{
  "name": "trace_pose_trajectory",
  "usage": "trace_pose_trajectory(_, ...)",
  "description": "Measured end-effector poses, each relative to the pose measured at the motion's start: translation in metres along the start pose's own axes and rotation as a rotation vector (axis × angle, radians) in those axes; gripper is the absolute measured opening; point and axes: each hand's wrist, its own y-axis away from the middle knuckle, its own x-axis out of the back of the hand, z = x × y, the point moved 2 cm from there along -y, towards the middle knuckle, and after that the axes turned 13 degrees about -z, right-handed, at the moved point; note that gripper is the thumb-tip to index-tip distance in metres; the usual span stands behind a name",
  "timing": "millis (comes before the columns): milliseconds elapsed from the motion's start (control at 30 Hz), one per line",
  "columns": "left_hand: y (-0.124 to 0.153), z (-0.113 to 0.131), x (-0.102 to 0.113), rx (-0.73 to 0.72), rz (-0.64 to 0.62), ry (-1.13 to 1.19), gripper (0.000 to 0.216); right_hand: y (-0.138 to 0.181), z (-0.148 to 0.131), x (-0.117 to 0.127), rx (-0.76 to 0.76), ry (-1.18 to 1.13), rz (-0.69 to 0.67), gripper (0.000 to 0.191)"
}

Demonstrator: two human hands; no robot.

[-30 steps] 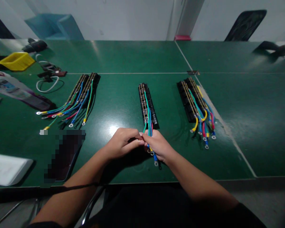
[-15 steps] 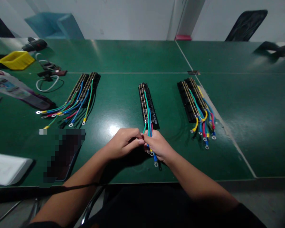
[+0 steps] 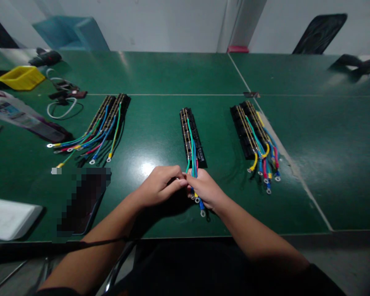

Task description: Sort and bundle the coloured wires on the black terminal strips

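Central black strip [image 3: 187,135], one: on desk [image 3: 160,119], its wires [image 3: 194,164] gripped in right hand [image 3: 208,188]. Left hand [image 3: 162,186]: curled against the right, contents indiscernible. Apparent step: gathering wires; next move calls for steady hold.

The left forearm [image 3: 111,224] and right forearm [image 3: 259,234] extend forward, converging. The left hand [image 3: 160,186] is curled inward, touching the right hand [image 3: 207,188], which is closed.
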Motion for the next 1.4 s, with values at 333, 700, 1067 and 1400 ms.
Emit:
trace_pose_trajectory(333, 0.002, 0.001, 0.002, -0.009, 0.007, 0.073, 0.017, 0.0, 0.0, 0.002, -0.005, -0.008, -0.009, 0.029)
trace_pose_trajectory(700, 0.003, 0.001, 0.006, 0.173, -0.066, 0.2, 0.023, -0.001, -0.002, 0.005, 0.033, -0.23, -0.015, 0.03)
trace_pose_trajectory(1067, 0.007, -0.01, 0.004, 0.273, -0.348, 0.454, 0.029, -0.004, 0.002, 0.009, 0.057, -0.461, -0.092, 0.034)
trace_pose_trajectory(1400, 0.005, -0.007, 0.003, 0.21, -0.313, 0.398, 0.029, -0.003, 0.0, 0.01, 0.031, -0.479, -0.087, 0.036)
